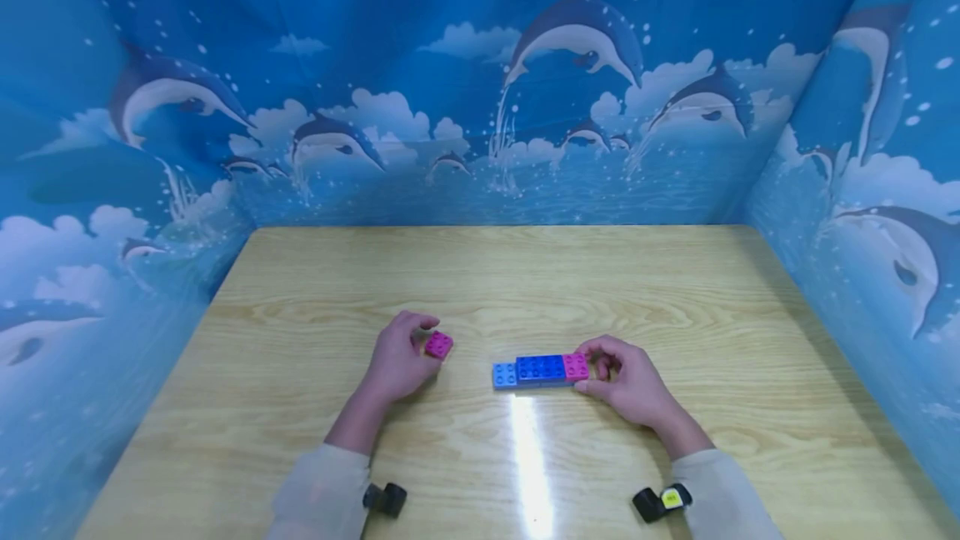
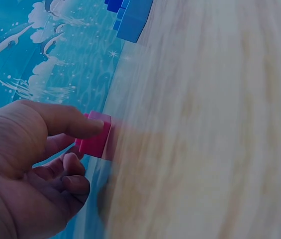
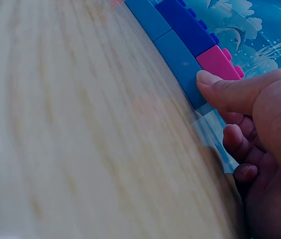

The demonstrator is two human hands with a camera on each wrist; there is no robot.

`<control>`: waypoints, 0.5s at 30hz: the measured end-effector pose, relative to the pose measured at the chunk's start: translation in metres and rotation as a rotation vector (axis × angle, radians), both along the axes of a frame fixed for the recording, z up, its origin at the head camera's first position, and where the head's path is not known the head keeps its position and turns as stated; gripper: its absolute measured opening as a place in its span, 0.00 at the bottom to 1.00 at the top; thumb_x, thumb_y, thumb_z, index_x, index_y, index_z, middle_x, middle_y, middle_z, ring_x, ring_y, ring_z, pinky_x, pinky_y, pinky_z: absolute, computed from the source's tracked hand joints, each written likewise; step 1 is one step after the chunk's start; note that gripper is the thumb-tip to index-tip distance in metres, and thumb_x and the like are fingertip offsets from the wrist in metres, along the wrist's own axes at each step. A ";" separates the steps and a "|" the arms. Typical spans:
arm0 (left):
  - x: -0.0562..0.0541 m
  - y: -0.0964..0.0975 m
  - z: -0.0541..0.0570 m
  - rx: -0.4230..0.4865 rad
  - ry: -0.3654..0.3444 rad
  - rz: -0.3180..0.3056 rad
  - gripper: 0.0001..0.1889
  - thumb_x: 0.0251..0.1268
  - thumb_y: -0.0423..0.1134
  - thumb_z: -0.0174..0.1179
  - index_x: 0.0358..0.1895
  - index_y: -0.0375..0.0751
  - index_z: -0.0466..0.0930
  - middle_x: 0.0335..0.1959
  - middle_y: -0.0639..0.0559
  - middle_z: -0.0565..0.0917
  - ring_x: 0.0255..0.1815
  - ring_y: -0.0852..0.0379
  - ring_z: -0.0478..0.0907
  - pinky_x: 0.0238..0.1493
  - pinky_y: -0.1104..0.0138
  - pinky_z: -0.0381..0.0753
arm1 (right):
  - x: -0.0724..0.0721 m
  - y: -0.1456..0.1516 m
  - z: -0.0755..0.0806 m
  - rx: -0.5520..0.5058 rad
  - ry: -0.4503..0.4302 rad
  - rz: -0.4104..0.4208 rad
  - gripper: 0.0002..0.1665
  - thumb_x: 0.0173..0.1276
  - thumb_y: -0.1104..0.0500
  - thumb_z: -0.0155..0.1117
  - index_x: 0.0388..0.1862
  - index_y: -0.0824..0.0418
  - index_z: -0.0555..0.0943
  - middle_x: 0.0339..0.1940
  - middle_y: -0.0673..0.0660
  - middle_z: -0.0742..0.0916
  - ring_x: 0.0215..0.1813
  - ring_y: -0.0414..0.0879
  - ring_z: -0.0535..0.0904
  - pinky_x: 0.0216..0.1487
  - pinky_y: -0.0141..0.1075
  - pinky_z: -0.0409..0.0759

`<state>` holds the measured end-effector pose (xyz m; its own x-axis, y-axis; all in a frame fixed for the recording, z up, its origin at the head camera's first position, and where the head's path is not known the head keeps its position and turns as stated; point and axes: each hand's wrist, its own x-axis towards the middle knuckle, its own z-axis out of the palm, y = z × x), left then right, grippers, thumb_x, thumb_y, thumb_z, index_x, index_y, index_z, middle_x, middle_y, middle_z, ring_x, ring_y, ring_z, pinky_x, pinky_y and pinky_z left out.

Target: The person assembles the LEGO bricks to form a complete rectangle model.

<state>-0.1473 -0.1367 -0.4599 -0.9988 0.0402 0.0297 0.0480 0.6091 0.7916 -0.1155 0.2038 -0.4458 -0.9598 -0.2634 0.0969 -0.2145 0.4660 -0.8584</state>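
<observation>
A low row of joined toy building bricks lies on the table. Its bottom layer is light blue bricks [image 1: 505, 375], with studs bare at the left end. On top sit a dark blue brick [image 1: 541, 367] and, at the right end, a pink brick [image 1: 575, 367]. My right hand [image 1: 628, 382] pinches that right end, thumb on the near side and index finger on the far side; the thumb [image 3: 220, 89] lies against the light blue side. Left of the row, my left hand [image 1: 401, 359] holds a loose magenta brick [image 1: 438, 345] between thumb and fingers, low over or on the table.
The wood-grain table [image 1: 480, 273] reaches back to a blue curtain [image 1: 420, 65] printed with dolphins, which also hangs along both sides. A bright glare streak lies in front of the brick row. Each sleeve carries a black wrist camera [image 1: 386, 499].
</observation>
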 end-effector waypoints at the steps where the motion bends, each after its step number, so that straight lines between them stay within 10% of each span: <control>1: 0.000 0.000 -0.001 -0.004 -0.004 -0.005 0.33 0.35 0.21 0.72 0.55 0.36 0.81 0.48 0.48 0.79 0.37 0.52 0.74 0.39 0.60 0.78 | 0.000 0.000 0.000 0.001 -0.002 0.000 0.22 0.51 0.73 0.77 0.46 0.66 0.82 0.25 0.62 0.78 0.28 0.49 0.72 0.29 0.33 0.71; 15: -0.002 -0.001 -0.004 -0.028 -0.040 -0.021 0.25 0.45 0.24 0.73 0.52 0.37 0.82 0.42 0.49 0.80 0.36 0.52 0.73 0.40 0.60 0.77 | 0.000 0.001 0.000 0.007 0.001 0.000 0.22 0.51 0.73 0.77 0.45 0.65 0.82 0.25 0.62 0.78 0.28 0.50 0.72 0.28 0.32 0.71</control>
<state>-0.1494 -0.1373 -0.4635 -0.9981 0.0611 -0.0113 0.0298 0.6306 0.7755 -0.1152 0.2043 -0.4455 -0.9597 -0.2640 0.0964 -0.2157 0.4720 -0.8548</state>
